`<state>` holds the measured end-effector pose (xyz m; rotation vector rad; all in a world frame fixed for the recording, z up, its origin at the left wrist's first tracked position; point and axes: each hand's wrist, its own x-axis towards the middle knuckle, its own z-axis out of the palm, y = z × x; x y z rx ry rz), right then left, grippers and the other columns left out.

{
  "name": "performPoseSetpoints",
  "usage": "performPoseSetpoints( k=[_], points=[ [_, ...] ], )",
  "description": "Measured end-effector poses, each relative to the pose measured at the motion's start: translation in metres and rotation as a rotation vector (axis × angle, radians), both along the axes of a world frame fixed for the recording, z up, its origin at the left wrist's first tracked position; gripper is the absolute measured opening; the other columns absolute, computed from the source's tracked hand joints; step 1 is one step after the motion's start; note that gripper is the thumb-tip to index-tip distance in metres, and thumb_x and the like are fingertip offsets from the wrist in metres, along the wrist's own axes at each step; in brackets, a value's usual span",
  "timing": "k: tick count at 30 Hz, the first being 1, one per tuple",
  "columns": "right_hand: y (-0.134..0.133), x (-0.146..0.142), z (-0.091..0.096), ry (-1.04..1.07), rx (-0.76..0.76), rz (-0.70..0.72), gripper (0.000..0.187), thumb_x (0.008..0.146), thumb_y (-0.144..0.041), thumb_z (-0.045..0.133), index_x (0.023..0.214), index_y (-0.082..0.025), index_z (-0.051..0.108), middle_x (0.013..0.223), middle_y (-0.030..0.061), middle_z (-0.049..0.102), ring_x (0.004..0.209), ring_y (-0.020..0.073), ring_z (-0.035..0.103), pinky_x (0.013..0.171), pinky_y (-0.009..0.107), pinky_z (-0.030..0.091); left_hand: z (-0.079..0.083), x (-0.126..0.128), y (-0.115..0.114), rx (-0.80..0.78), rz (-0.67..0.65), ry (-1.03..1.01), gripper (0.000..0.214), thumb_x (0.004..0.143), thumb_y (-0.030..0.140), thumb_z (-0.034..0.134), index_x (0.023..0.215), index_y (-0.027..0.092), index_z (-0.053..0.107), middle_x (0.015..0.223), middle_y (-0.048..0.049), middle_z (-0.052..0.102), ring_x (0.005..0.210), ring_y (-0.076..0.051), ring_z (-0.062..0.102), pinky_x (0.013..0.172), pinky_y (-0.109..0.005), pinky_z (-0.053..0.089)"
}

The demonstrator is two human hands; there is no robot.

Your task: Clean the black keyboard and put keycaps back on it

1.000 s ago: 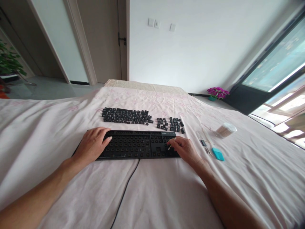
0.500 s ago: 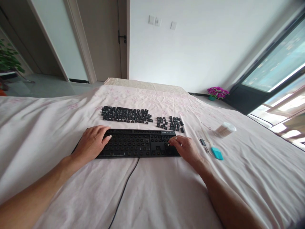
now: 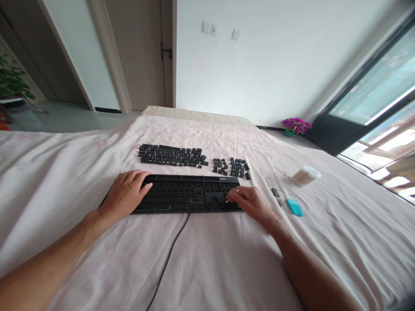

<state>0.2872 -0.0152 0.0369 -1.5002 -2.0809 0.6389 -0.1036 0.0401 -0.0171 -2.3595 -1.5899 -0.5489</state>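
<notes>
A black keyboard [image 3: 181, 193] with its keycaps off lies across the cloth, bare sockets facing up. My left hand [image 3: 127, 193] grips its left end, fingers curled over the far edge and thumb on the key field. Between the pinched thumb and fingers of my right hand [image 3: 249, 201] is a cotton swab [image 3: 228, 200], its white tip down at the sockets by the number pad. The right hand covers part of the keyboard's right end. Behind the keyboard are loose black keycaps: a large group [image 3: 170, 155] at left and smaller ones [image 3: 238, 167] at right.
On the right lie a clear tub of cotton swabs [image 3: 306, 176], a turquoise flat piece [image 3: 295, 207] and some small thin tools [image 3: 278, 196]. The keyboard's cable [image 3: 170, 255] runs toward me over the rumpled pink cloth [image 3: 220, 259].
My right hand has shifted slightly left and nearer to me, taking the swab tip along the number pad's left side. My left hand stays on the keyboard's left end.
</notes>
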Motion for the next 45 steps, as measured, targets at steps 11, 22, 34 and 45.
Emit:
performPoseSetpoints(
  k=[11, 22, 34, 45],
  points=[
    [0.005, 0.022, 0.003, -0.143, 0.014, -0.076, 0.027, 0.087, -0.036, 0.052, 0.076, -0.021, 0.073, 0.073, 0.0022, 0.071, 0.066, 0.0159, 0.063, 0.062, 0.025, 0.046, -0.002, -0.001, 0.001, 0.008, -0.001, -0.003, 0.036, 0.092, 0.037, 0.044, 0.121, 0.018, 0.055, 0.118, -0.0109, 0.061, 0.108, -0.027, 0.056, 0.096, -0.041, 0.041],
    [0.003, 0.018, 0.002, 0.061, -0.206, 0.069, 0.030, 0.089, -0.038, 0.052, 0.089, -0.018, 0.074, 0.079, 0.0040, 0.072, 0.069, 0.0153, 0.065, 0.057, 0.023, 0.050, 0.000, 0.001, 0.000, -0.014, -0.002, -0.021, 0.037, 0.091, 0.037, 0.044, 0.121, 0.018, 0.055, 0.118, -0.0111, 0.061, 0.109, -0.027, 0.056, 0.097, -0.041, 0.040],
    [0.003, 0.017, 0.002, 0.176, -0.274, 0.029, 0.035, 0.086, -0.046, 0.054, 0.086, -0.017, 0.074, 0.079, 0.0052, 0.072, 0.066, 0.0148, 0.064, 0.056, 0.023, 0.051, 0.001, 0.000, -0.001, -0.017, 0.003, -0.004, 0.037, 0.093, 0.037, 0.042, 0.122, 0.018, 0.054, 0.119, -0.0111, 0.060, 0.110, -0.027, 0.055, 0.097, -0.041, 0.040],
    [0.003, 0.034, 0.005, 0.072, -0.347, 0.041, 0.029, 0.083, -0.040, 0.056, 0.082, -0.017, 0.074, 0.072, 0.0043, 0.071, 0.062, 0.0147, 0.063, 0.055, 0.023, 0.050, -0.001, -0.001, 0.001, -0.028, -0.024, -0.069, 0.036, 0.091, 0.037, 0.045, 0.121, 0.020, 0.055, 0.119, -0.0106, 0.062, 0.110, -0.028, 0.056, 0.097, -0.044, 0.040]
  ],
)
